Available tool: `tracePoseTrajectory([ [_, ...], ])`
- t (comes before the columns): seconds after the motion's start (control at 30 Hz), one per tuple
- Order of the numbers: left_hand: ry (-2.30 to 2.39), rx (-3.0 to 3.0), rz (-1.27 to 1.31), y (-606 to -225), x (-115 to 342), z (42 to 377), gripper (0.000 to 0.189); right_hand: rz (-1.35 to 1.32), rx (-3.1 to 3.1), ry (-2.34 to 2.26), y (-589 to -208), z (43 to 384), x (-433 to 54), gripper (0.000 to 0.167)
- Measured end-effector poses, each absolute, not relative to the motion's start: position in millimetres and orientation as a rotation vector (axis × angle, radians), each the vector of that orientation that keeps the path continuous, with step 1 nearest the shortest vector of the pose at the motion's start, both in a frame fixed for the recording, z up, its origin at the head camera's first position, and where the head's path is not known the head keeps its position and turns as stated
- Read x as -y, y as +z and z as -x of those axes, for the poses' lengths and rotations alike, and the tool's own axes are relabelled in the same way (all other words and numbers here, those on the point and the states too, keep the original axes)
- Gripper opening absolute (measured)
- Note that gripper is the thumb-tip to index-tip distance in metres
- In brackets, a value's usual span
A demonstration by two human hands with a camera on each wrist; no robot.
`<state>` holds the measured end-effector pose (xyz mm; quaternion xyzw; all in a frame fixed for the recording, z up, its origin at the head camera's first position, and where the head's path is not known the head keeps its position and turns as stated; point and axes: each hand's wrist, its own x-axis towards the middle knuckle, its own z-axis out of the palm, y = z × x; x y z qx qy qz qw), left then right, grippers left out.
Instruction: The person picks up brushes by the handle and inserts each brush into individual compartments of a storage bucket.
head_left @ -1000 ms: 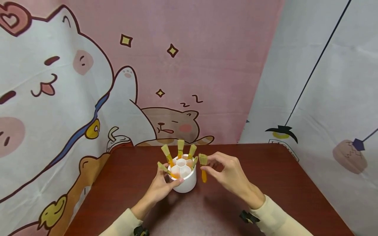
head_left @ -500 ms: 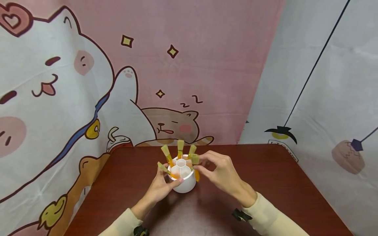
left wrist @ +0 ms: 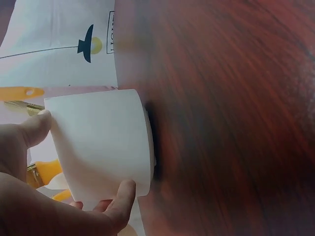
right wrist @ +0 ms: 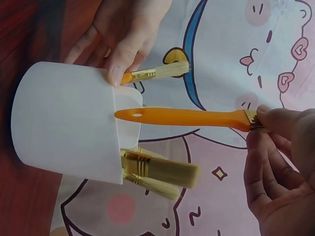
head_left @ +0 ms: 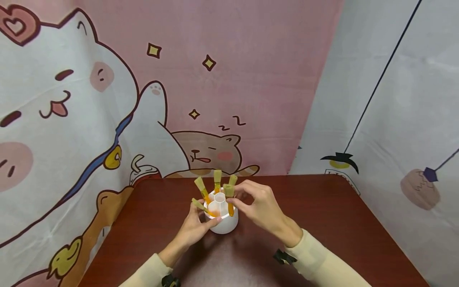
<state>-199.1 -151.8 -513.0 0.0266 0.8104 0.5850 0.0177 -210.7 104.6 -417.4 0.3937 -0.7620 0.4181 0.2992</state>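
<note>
A white round brush holder with divided compartments stands upright on the table. My left hand grips its left side, thumb at the near rim and fingers around the wall, as the left wrist view shows on the holder's wall. My right hand pinches a flat paintbrush at its metal band. Its bristles point up, and its orange handle hangs down with the tip by the holder's near right rim. Several similar paintbrushes stand bristles up in the outer compartments. The right hand's fingertips partly hide the rim behind them.
The dark red-brown table spreads around the holder. A cartoon-printed cloth hangs behind the table's far edge and along both sides. Brush heads jut above the holder's far side.
My right hand has moved left with the paintbrush, from beside the holder to over its right rim. The left hand and the holder have stayed in place.
</note>
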Motion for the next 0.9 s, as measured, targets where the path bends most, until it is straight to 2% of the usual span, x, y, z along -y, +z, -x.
tracePoseTrajectory([
  [0.47, 1.824, -2.495, -0.056, -512, 151, 199, 0.096, -1.066, 2.003, 1.054, -424, 214, -98, 0.028],
  [0.9, 1.859, -2.510, -0.145, -515, 149, 199, 0.089, -1.118, 2.054, 0.977, -440, 216, -98, 0.027],
])
